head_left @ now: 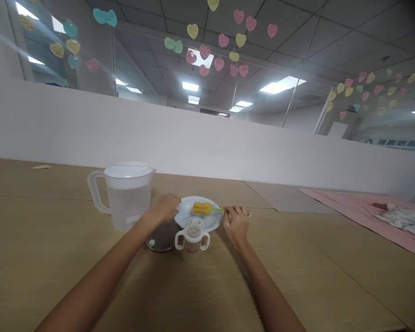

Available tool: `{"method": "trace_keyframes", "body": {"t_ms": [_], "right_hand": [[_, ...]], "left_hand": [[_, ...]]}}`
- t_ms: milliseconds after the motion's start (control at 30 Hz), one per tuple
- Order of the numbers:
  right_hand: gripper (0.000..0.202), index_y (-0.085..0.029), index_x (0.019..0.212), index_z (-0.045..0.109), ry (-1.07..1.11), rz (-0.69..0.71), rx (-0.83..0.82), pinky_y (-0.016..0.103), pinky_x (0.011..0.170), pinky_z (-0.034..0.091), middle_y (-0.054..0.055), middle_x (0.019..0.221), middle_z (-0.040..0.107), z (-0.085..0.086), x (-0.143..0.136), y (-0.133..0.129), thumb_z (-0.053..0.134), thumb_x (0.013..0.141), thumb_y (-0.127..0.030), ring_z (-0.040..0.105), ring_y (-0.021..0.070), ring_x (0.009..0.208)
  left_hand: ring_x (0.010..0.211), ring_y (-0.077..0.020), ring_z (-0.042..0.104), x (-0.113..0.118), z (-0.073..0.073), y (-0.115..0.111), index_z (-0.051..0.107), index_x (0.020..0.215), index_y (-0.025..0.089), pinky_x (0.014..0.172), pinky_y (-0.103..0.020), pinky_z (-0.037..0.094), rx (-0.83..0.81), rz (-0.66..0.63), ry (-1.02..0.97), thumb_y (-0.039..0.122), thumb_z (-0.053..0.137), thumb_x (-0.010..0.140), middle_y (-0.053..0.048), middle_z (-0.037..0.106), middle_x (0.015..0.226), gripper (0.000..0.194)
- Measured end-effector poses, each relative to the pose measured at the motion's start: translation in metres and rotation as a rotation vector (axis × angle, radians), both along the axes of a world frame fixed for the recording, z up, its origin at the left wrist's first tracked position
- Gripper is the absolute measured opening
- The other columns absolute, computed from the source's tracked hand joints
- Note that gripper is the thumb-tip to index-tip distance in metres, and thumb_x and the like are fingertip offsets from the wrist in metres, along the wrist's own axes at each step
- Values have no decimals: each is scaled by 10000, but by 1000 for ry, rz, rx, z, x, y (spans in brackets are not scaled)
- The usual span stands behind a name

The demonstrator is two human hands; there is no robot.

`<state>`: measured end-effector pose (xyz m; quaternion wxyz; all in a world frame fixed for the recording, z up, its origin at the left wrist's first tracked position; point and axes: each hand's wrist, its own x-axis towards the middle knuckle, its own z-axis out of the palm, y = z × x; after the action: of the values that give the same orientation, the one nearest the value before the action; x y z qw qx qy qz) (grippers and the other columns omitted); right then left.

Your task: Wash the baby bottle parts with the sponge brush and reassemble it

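Note:
My right hand [237,224] is closed round the handle of a yellow sponge brush [202,208], whose head lies over a white plate [212,223]. At the plate's left edge is my left hand [166,207], fingers curled above a dark round bowl [163,237]; what its fingertips grip, if anything, is hidden. In front of the plate stands a clear baby bottle [192,243] with two white handles and an open top. A lidded plastic pitcher [129,198] holding clear liquid stands to the left of my left hand.
The brown table [297,276] meets a low white wall [193,147] at the back. On the right lies a pink cloth [359,207] with a whitish patterned fabric [406,219] on it. A small flat pale piece [42,167] rests at the far left.

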<state>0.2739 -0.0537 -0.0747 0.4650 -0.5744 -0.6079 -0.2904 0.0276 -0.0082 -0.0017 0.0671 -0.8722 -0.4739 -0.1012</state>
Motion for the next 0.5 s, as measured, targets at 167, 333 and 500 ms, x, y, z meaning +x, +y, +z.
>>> {"method": "trace_keyframes", "body": {"t_ms": [167, 333, 500], "right_hand": [[190, -219, 763, 665, 1, -5, 2, 336, 753, 212, 18, 720, 617, -1, 2, 1, 481, 760, -168, 445, 176, 752], [193, -211, 751, 664, 42, -9, -10, 331, 738, 216, 23, 714, 618, 0, 3, 1, 475, 757, -174, 447, 179, 758], [214, -204, 731, 654, 224, 1, -5, 326, 733, 229, 25, 726, 627, 3, 3, -1, 443, 765, -201, 462, 189, 776]], "left_hand": [[950, -201, 585, 19, -14, -5, 661, 960, 220, 816, -270, 419, -110, -196, -82, 239, 514, 768, -57, 665, 1017, 242], [795, -187, 627, 21, -21, 0, 678, 806, 200, 680, -240, 447, -175, -251, -225, 237, 573, 709, -29, 701, 855, 148], [850, -155, 624, 17, -8, 5, 596, 960, 183, 754, -245, 457, -149, -250, -433, 202, 512, 751, -33, 687, 917, 226]]}}
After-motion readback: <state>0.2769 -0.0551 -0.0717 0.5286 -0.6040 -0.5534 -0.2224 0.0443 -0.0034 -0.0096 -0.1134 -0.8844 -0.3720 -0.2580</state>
